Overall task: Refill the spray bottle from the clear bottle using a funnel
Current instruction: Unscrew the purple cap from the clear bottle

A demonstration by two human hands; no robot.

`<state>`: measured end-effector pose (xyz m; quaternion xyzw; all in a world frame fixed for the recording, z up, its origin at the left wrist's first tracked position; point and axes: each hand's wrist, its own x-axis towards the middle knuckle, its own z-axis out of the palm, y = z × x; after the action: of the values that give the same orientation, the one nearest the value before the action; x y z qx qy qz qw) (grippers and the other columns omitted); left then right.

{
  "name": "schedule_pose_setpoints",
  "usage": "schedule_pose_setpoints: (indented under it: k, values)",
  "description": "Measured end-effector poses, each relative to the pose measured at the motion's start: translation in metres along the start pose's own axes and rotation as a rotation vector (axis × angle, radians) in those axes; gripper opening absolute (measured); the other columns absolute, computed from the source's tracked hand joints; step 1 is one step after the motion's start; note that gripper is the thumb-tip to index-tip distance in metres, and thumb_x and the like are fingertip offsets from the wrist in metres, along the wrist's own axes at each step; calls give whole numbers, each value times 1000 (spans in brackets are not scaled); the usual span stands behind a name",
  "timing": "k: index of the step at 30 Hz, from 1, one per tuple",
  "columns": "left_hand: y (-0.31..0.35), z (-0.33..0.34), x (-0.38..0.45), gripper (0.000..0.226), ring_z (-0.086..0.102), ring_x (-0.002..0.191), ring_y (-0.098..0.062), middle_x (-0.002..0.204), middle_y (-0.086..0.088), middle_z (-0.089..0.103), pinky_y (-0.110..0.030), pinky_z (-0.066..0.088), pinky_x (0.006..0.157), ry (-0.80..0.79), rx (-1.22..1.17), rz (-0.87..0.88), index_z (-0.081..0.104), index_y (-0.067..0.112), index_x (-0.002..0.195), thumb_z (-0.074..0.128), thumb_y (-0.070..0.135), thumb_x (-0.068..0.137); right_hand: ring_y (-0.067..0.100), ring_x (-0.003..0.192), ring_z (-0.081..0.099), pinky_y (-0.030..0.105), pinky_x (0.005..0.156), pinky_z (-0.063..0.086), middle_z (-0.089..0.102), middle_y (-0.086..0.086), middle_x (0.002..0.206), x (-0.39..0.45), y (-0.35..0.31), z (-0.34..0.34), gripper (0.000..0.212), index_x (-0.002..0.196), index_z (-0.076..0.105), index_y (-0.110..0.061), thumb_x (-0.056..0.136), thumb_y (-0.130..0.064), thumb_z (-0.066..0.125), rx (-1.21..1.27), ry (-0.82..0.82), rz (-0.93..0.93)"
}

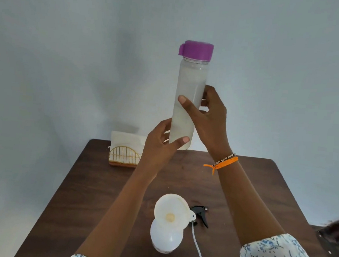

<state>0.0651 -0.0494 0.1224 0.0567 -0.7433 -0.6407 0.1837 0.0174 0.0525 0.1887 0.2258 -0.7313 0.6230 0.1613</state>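
Both hands held capped bottle (pixel 187 101) upright above table (pixel 97 183): left hand (pixel 160 146) gripped base, right hand (pixel 209 115) gripped middle. Funnel (pixel 171 210) sat in spray bottle (pixel 165 238) near front edge; sprayer head (pixel 200 213) lay beside.

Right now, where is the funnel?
In the head view, the funnel sits in the spray bottle neck, near the table's front edge, left of the black trigger head.

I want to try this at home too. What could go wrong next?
The purple lid is on the clear plastic bottle of cloudy liquid, held up by both hands; opening it in the air might spill. The white plastic funnel sits tilted in the white spray bottle, so pouring could tip it or splash the dark wooden table.
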Motion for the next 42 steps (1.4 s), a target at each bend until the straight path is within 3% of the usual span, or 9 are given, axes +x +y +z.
schedule_pose_setpoints:
  k: [7,15,18,21,24,28,36,39,42]
  values:
    - [36,8,-15,45,59,106,-16,117,9,59,-14,50,76,125,-97,107,52,28,115,73,29,75,5,82,61,11,60,48,64,-7,95,-2,-41,-11,35,104,57,-15,80,-37,69,-8,81,-73]
    - [47,1,-23,52,62,104,-19,118,6,63,-33,56,85,163,-139,149,59,23,118,78,28,69,-9,89,57,2,64,42,60,-11,106,4,-75,-21,36,117,53,-17,87,-35,59,104,96,-86]
    - [49,-1,-27,49,61,104,-17,113,12,62,-23,55,83,153,-122,171,58,27,115,77,27,70,-14,83,56,2,64,41,56,-10,110,11,-93,-23,44,122,46,-16,85,-34,62,160,170,-123]
    - [52,0,-28,48,60,101,-12,107,19,59,-10,50,75,160,-102,187,56,32,112,78,28,70,0,87,58,7,64,45,53,-2,115,20,-105,-21,54,120,43,-15,78,-34,71,155,268,-149]
    - [55,1,-28,51,60,97,-7,107,20,59,-9,50,73,189,-70,210,55,33,111,80,31,66,14,90,60,14,64,50,52,1,111,28,-113,-15,58,111,43,-17,70,-37,78,115,309,-177]
    - [57,2,-29,57,60,96,-11,107,13,60,-13,54,70,260,-17,253,54,28,107,80,45,59,14,85,57,14,61,48,51,2,102,35,-120,-6,58,101,42,-19,65,-43,80,11,374,-217]
    - [60,-2,-30,55,59,87,-7,100,15,58,-1,46,62,303,72,278,53,30,103,80,48,58,14,69,50,6,52,31,53,-4,83,37,-123,-3,45,109,47,-10,84,-45,59,-344,383,-267]
    - [57,-6,-30,51,59,84,-1,93,24,55,0,44,60,265,76,275,54,32,102,80,45,60,13,62,43,18,49,29,46,-7,71,38,-119,-6,37,100,48,-7,90,-43,49,-420,341,-286]
    - [52,-5,-33,48,64,89,-8,97,17,64,-12,53,68,192,-10,258,60,27,105,79,40,62,12,50,37,26,50,23,38,-8,55,38,-113,-2,39,78,47,-8,91,-38,25,-327,333,-345]
